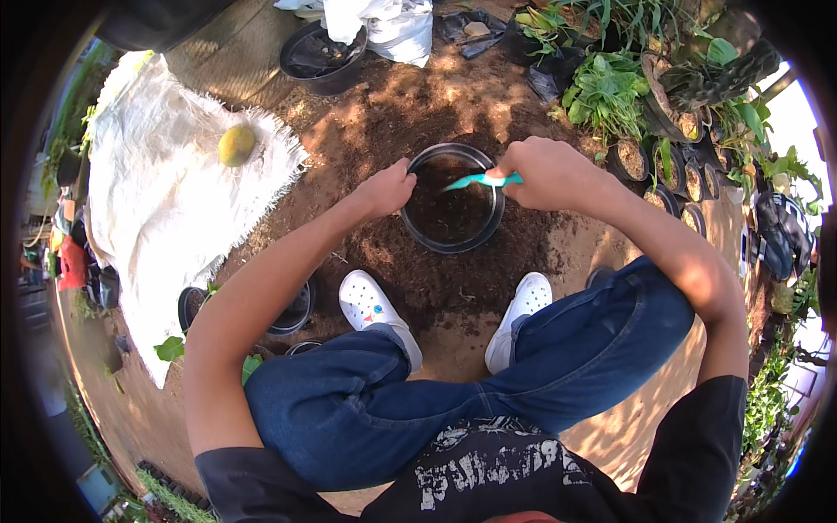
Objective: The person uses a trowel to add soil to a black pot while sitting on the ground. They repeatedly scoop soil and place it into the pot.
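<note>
A round black plastic pot stands on dark loose soil between and beyond my white clogs, with dark soil inside. My left hand grips its left rim, fingertips at the edge. My right hand, over the right rim, is closed around a turquoise hand tool, perhaps a small trowel. The tool reaches over the pot's opening and its tip points left and down towards the soil inside; whether the tip touches the soil I cannot tell.
A white woven sack with a yellow-green round fruit lies at left. Beyond the soil stand a black basin and white bags. Leafy plants and small pots crowd the right. More black pots stand near my left knee.
</note>
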Demonstrator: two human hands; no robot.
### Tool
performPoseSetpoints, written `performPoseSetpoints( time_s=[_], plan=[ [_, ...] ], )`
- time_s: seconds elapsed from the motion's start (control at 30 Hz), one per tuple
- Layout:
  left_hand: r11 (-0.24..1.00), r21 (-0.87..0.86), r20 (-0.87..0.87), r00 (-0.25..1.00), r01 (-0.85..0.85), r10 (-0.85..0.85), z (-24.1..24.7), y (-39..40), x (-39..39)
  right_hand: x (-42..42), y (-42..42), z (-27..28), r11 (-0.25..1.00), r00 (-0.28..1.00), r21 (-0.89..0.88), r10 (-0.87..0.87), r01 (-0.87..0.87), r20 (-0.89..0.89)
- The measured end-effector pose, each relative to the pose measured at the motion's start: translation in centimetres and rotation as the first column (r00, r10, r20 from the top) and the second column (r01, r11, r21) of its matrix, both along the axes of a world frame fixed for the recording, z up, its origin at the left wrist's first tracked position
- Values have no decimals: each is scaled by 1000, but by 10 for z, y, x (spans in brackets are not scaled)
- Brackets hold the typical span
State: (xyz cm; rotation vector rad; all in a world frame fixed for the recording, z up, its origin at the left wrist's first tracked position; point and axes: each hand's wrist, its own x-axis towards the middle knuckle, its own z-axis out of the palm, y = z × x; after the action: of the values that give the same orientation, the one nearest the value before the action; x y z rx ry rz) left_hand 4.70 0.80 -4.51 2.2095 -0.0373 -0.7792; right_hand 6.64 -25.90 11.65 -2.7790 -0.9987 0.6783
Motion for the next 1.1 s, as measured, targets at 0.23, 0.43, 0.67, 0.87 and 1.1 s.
performPoseSetpoints(
  time_s=[0.23, 0.43, 0.67, 0.87, 1.1],
  plan=[
    [998, 62, 132, 990, 31, -39, -17, 10, 1, -1, 11, 7, 989, 991, -97, 104, -112, -85],
    [989, 142, 153, 988, -29, 7, 4, 2, -7, -11, 7, -20, 991, 999, -127, 44, -44, -5],
    [941, 201, 487, 861, -272, 145, 16, -25, -76, -3, -8, -28, 991, 998, 134, 15, -23, 63],
    [952, 227, 575, 817, -206, 40, 4, -21, -73, 0, 2, -1, 998, 968, -19, 54, -60, -244],
    [939, 323, 633, 765, -117, -122, 5, -19, -30, -2, 15, 27, 980, 874, -151, -183, 127, -451]
  ],
)
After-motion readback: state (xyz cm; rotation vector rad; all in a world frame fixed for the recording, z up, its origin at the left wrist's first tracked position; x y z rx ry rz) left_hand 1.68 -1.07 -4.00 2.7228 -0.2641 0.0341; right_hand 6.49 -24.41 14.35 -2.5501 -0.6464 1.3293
